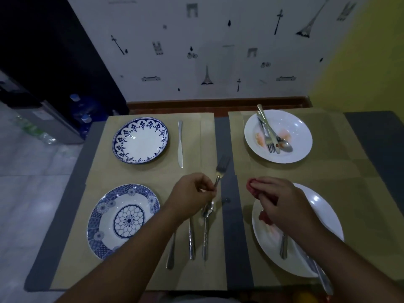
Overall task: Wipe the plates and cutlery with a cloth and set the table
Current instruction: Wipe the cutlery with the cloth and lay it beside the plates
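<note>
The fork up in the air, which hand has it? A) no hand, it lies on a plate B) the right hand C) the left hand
C: the left hand pinches the fork by its handle, tines up, while the right hand holds a red cloth.

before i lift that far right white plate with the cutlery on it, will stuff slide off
Probably. The white plate looks glossy and shallow, and the fork, knife and spoon lie loose across it, handles overhanging the far rim, so tilting could send them sliding. Reddish smears suggest a greasy surface. It is likely ceramic, so breakable.
</note>
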The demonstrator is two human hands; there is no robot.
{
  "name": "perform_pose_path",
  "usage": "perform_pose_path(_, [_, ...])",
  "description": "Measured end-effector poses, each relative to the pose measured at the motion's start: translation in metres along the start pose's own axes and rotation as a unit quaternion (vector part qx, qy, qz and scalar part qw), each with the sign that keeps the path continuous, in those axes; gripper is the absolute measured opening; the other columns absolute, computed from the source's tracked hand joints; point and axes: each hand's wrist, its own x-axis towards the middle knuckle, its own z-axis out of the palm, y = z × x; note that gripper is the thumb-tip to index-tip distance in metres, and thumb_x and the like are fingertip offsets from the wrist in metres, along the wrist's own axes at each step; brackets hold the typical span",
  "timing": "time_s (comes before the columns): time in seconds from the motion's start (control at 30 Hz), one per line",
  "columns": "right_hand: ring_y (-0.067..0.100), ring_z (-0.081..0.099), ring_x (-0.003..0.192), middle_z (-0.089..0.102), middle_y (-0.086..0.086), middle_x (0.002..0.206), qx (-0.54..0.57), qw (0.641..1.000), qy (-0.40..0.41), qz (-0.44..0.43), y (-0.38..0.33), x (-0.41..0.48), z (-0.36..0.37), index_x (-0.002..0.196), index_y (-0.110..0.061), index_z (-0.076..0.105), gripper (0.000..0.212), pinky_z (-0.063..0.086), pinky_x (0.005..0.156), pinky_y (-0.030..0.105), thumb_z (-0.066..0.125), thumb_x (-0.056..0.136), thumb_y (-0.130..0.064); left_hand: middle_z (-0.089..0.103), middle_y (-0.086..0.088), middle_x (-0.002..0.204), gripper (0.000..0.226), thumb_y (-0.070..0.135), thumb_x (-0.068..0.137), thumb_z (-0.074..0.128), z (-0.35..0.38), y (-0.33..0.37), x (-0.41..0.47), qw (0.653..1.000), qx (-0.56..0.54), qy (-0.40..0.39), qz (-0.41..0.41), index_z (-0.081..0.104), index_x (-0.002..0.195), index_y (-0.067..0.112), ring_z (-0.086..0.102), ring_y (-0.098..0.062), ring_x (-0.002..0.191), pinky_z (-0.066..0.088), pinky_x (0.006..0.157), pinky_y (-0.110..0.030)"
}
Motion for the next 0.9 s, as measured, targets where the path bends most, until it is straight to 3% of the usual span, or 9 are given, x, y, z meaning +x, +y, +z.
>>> perform_pose_path(0.1, [-0.002, 0.058, 0.107, 0.066, -0.014, 0.115, -0.018, 1.000, 0.009, -0.009, -0.001, 0.007, 0.001, 0.113, -0.021, 0.074, 0.039, 0.039, 0.093, 0.006, 0.073, 0.081, 0.000, 0.072, 0.010, 0.084, 0.025, 0.009, 0.085, 0.074, -0.017, -0.002, 0.024, 0.993, 0.112, -0.009, 0.038, 0.065, 0.098, 0.028, 0.065, -0.002, 0.073, 0.048, 0.062, -0.012])
perform_pose_path(0.2, [-0.003, 0.057, 0.105, 0.066, -0.012, 0.114, -0.020, 1.000, 0.012, -0.001, 0.000, 0.014, 0.003, 0.111, -0.019, 0.075, 0.038, 0.035, 0.090, -0.003, 0.074, 0.079, 0.003, 0.067, 0.005, 0.098, 0.020, 0.011, 0.093, 0.064, -0.038, 0.003, 0.061, 0.954, 0.267, -0.040, 0.130, 0.070, 0.108, 0.023, 0.060, -0.008, 0.086, 0.050, 0.077, -0.024])
perform_pose_path(0.37, [0.005, 0.061, 0.104, 0.066, -0.016, 0.113, -0.007, 0.999, 0.004, 0.043, -0.002, 0.023, 0.014, 0.111, -0.023, 0.074, 0.039, 0.039, 0.081, -0.003, 0.074, 0.080, 0.002, 0.063, -0.002, 0.104, 0.025, 0.005, 0.092, 0.063, -0.057, 0.012, 0.131, 0.788, 0.523, -0.143, 0.293, 0.070, 0.109, 0.021, 0.052, -0.014, 0.098, 0.056, 0.081, -0.036])
perform_pose_path(0.4, [0.005, 0.061, 0.104, 0.064, -0.020, 0.113, -0.012, 0.999, 0.004, 0.041, -0.004, 0.025, 0.017, 0.111, -0.024, 0.074, 0.040, 0.041, 0.085, 0.001, 0.075, 0.079, 0.002, 0.061, -0.002, 0.106, 0.027, 0.005, 0.091, 0.065, -0.059, 0.015, 0.141, 0.757, 0.555, -0.165, 0.301, 0.069, 0.111, 0.022, 0.050, -0.016, 0.101, 0.057, 0.081, -0.036])
perform_pose_path(0.5, [0.007, 0.063, 0.104, 0.064, -0.020, 0.114, -0.003, 0.999, 0.001, 0.046, -0.009, 0.031, 0.028, 0.111, -0.023, 0.075, 0.041, 0.055, 0.088, 0.031, 0.076, 0.078, 0.002, 0.055, -0.005, 0.115, 0.029, 0.011, 0.091, 0.066, -0.061, 0.018, 0.170, 0.690, 0.625, -0.214, 0.295, 0.067, 0.118, 0.022, 0.046, -0.020, 0.111, 0.049, 0.078, -0.029])
perform_pose_path(0.57, [0.005, 0.062, 0.105, 0.066, -0.019, 0.116, 0.006, 0.998, 0.002, 0.057, -0.012, 0.033, 0.035, 0.111, -0.024, 0.076, 0.042, 0.056, 0.089, 0.034, 0.076, 0.078, 0.002, 0.053, -0.006, 0.119, 0.032, 0.014, 0.091, 0.066, -0.061, 0.015, 0.185, 0.676, 0.642, -0.227, 0.282, 0.065, 0.122, 0.024, 0.044, -0.022, 0.113, 0.041, 0.074, -0.027])
perform_pose_path(0.7, [0.002, 0.058, 0.109, 0.061, -0.026, 0.116, -0.010, 0.998, -0.018, 0.060, -0.017, 0.038, 0.046, 0.112, -0.028, 0.074, 0.045, 0.044, 0.095, 0.019, 0.077, 0.078, 0.001, 0.052, -0.006, 0.122, 0.038, 0.020, 0.090, 0.068, -0.061, 0.000, 0.202, 0.673, 0.640, -0.220, 0.298, 0.061, 0.128, 0.025, 0.045, -0.023, 0.114, 0.043, 0.075, -0.029])
perform_pose_path(0.83, [-0.002, 0.056, 0.108, 0.053, -0.037, 0.115, -0.019, 0.996, -0.031, 0.078, -0.019, 0.043, 0.054, 0.112, -0.029, 0.074, 0.045, 0.031, 0.093, -0.001, 0.077, 0.078, 0.000, 0.054, -0.007, 0.131, 0.052, 0.016, 0.087, 0.070, -0.057, -0.018, 0.204, 0.708, 0.598, -0.191, 0.322, 0.052, 0.136, 0.024, 0.048, -0.023, 0.120, 0.047, 0.088, -0.032])
perform_pose_path(0.9, [-0.007, 0.054, 0.108, 0.054, -0.036, 0.116, -0.019, 0.996, -0.030, 0.077, -0.019, 0.045, 0.058, 0.111, -0.029, 0.074, 0.045, 0.031, 0.094, -0.002, 0.077, 0.078, 0.000, 0.054, -0.009, 0.137, 0.052, 0.018, 0.088, 0.068, -0.056, -0.026, 0.197, 0.754, 0.555, -0.161, 0.313, 0.051, 0.137, 0.021, 0.048, -0.026, 0.125, 0.046, 0.098, -0.038])
